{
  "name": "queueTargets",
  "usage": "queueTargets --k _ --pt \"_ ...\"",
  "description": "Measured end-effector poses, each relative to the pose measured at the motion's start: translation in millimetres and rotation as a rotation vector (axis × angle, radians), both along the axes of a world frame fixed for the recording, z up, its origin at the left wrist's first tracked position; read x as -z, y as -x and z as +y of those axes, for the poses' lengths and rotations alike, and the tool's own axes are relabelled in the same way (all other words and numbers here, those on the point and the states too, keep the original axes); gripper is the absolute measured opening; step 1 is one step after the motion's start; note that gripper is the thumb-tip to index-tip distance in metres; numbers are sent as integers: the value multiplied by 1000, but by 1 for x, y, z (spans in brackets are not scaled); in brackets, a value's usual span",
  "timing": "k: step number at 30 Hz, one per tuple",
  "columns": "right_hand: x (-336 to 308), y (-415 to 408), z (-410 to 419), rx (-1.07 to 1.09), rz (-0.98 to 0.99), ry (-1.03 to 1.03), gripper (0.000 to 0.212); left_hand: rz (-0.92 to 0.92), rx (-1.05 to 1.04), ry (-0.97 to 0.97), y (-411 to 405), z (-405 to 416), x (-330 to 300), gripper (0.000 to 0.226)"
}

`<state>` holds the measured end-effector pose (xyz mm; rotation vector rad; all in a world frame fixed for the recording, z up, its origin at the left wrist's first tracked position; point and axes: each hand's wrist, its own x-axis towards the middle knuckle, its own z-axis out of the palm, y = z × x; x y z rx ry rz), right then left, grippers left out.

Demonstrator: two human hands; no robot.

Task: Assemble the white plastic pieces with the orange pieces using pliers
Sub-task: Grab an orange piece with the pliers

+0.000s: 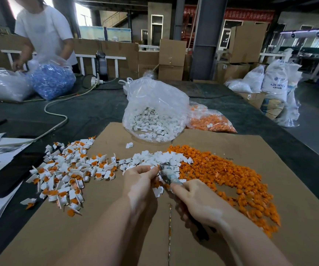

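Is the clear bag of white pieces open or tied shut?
Open: the clear bag gapes at its mouth, white pieces showing inside.

Lower centre: your right hand [199, 202] grips the pliers [168, 174]; your left hand [141, 180] pinches a small piece at their tip. Left: heap of assembled white-and-orange pieces [66, 173]. Centre: loose white pieces [162, 157]. Right: loose orange pieces [237, 181]. All on cardboard sheet [231, 139]. Upper centre: clear bag of white pieces [154, 110].

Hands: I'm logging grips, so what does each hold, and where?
Right hand grips the pliers by the handles. Left hand pinches something small at the pliers' tip; what it is cannot be told.
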<state>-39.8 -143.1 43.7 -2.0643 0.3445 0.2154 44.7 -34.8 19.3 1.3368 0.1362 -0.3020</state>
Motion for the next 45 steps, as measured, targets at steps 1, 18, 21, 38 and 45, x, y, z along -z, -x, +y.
queueTargets --k 1,18,21,38,45 --pt "2 -1 0 12 -16 32 39 10 -5 5 -1 -1 1 13" --pt "47 6 -38 332 -156 1091 48 -408 140 -441 9 11 34 19" --pt "54 5 -44 334 -111 1212 56 -508 183 -555 7 11 38 23" --pt "71 -9 3 92 -771 641 10 -534 381 -511 10 19 43 36" --pt "71 -6 2 216 -782 575 16 -577 341 -508 10 13 48 34"
